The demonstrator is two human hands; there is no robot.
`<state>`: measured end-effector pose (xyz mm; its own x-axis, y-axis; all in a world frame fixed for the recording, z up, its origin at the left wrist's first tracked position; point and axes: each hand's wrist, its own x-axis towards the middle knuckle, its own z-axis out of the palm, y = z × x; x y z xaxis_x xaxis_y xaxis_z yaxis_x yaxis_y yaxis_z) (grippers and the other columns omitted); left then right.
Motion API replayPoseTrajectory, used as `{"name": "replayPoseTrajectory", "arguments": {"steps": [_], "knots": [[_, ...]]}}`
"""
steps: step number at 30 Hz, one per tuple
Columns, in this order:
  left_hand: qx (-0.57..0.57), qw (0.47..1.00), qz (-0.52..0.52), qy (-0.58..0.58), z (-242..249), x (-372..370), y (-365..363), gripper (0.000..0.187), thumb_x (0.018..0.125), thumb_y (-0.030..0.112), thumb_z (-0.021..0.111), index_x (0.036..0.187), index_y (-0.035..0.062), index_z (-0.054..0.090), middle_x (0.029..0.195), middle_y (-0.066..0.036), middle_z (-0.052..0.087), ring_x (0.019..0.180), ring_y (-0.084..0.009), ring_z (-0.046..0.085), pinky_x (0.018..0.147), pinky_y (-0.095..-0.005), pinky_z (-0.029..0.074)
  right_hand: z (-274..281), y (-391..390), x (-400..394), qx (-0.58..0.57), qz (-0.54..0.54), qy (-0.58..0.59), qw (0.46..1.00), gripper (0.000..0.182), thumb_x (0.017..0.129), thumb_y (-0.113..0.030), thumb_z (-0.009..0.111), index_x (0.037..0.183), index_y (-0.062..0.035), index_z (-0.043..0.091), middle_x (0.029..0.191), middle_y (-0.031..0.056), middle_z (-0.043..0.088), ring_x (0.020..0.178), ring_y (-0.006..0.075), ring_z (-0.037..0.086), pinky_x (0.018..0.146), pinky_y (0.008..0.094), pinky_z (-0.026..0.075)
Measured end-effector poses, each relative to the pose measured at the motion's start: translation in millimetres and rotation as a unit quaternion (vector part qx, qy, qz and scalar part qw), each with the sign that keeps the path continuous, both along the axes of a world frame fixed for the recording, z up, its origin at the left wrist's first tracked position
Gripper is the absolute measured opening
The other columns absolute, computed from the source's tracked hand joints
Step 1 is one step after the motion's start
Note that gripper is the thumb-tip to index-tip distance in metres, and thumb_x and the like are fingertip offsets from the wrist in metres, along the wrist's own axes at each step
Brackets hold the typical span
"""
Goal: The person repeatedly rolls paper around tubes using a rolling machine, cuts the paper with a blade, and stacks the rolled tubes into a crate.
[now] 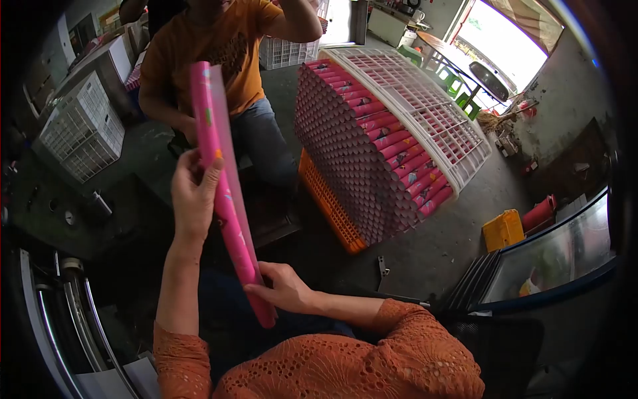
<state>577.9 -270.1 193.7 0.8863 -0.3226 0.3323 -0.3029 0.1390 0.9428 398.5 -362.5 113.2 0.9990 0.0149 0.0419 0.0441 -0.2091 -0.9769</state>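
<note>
A long pink roll of printed paper or film [229,206] slants across the middle of my view, its upper end leaning left and away from me. A pale, partly see-through strip runs along its right side. About halfway up, my left hand [196,196] is closed around it, thumb across the front. Close to the lower end, my right hand [286,287] grips the roll between thumb and fingers. Beyond it, many similar pink rolls [392,143] lie stacked with their open ends facing me.
A white plastic crate [412,86] holds the stacked rolls, above an orange crate [332,206]. Facing me sits a person in a yellow shirt [199,53]. White crates [83,126] stand left, metal rollers [80,319] lower left, a yellow container [503,229] right.
</note>
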Motion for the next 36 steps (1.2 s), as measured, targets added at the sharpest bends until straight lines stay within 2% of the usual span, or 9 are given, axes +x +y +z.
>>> {"name": "replayPoseTrajectory", "arguments": {"steps": [4,6,12,16,25,30,33,34,36], "knots": [[0.077,0.975,-0.158,0.134,-37.5,-30.9,1.9,0.039,0.094,0.022,0.064,0.121,-0.0031,0.053,0.09,-0.002,0.06,0.076,-0.008,0.059,0.066,-0.023,0.05,-16.9,-0.3,-16.5,0.063,-0.082,0.017,0.994,0.026,0.092,-0.023,0.065,0.103,0.0002,0.06,0.077,0.0075,0.064,0.067,0.012,0.061,0.059,0.0274,0.049],[0.094,0.95,-0.215,0.207,-64.6,-50.0,10.3,0.036,0.095,0.021,0.062,0.122,-0.001,0.054,0.09,-0.002,0.062,0.078,-0.0099,0.06,0.069,-0.0229,0.05,-18.6,-3.5,-18.8,0.136,-0.128,0.055,0.981,0.027,0.094,-0.024,0.062,0.106,0.0007,0.06,0.079,0.0049,0.065,0.07,0.01,0.061,0.06,0.0256,0.05],[0.195,0.934,-0.191,0.231,-108.3,-75.9,42.7,0.034,0.097,0.024,0.057,0.121,-0.0001,0.056,0.099,-0.009,0.067,0.085,-0.015,0.064,0.075,-0.0282,0.051,-31.9,-17.5,-8.4,0.313,-0.215,0.052,0.924,0.024,0.097,-0.022,0.057,0.107,-0.0005,0.06,0.093,0.0027,0.064,0.082,0.0094,0.061,0.073,0.0251,0.053],[0.124,0.924,-0.243,0.267,-96.6,-81.9,50.6,0.037,0.098,0.026,0.055,0.122,-0.0017,0.055,0.101,-0.009,0.066,0.087,-0.0149,0.064,0.076,-0.0268,0.051,-29.9,-36.8,11.8,0.313,-0.268,0.033,0.911,0.023,0.098,-0.025,0.057,0.106,-0.0037,0.06,0.095,0.0017,0.065,0.084,0.0103,0.063,0.076,0.0265,0.053],[0.085,0.952,-0.235,0.177,-86.3,-70.5,-6.8,0.041,0.096,0.028,0.06,0.123,-0.0024,0.055,0.101,-0.01,0.065,0.084,-0.0124,0.061,0.074,-0.0259,0.051,-45.1,-109.0,63.5,0.32,-0.34,-0.028,0.884,0.025,0.096,-0.027,0.06,0.101,-0.0032,0.062,0.088,0.0027,0.065,0.076,0.0125,0.063,0.071,0.0294,0.055],[0.102,0.97,-0.187,0.118,-97.8,-34.3,-65.6,0.034,0.094,0.024,0.062,0.12,0.0023,0.058,0.088,-0.006,0.066,0.069,-0.0097,0.059,0.06,-0.0254,0.049,-23.9,-153.0,95.0,0.317,-0.386,-0.014,0.866,0.029,0.094,-0.028,0.062,0.1,0.0,0.06,0.089,0.0063,0.063,0.078,0.0174,0.063,0.071,0.0321,0.055],[0.11,0.978,-0.163,0.072,-92.3,-10.8,-98.2,0.031,0.095,0.023,0.061,0.118,0.0018,0.06,0.084,-0.006,0.066,0.068,-0.0092,0.058,0.062,-0.0258,0.048,-14.2,-185.6,112.5,0.349,-0.381,-0.001,0.856,0.028,0.095,-0.026,0.06,0.1,0.0019,0.061,0.09,0.0081,0.065,0.078,0.0191,0.065,0.071,0.0322,0.056],[0.118,0.982,-0.142,0.043,-87.8,-4.0,-109.1,0.03,0.094,0.022,0.061,0.115,0.0008,0.062,0.086,-0.011,0.069,0.071,-0.016,0.063,0.066,-0.0298,0.05,-13.8,-197.6,118.8,0.386,-0.357,-0.004,0.85,0.03,0.095,-0.026,0.061,0.103,0.0018,0.058,0.096,0.01,0.063,0.083,0.0229,0.065,0.077,0.038,0.057],[0.12,0.986,-0.12,0.001,-92.5,11.1,-134.4,0.03,0.093,0.022,0.061,0.114,0.0003,0.062,0.089,-0.013,0.069,0.074,-0.0209,0.065,0.069,-0.0324,0.05,-7.3,-223.7,127.7,0.342,-0.363,0.033,0.866,0.029,0.095,-0.027,0.059,0.104,0.0015,0.058,0.097,0.0107,0.063,0.085,0.0245,0.065,0.078,0.039,0.057]]}}
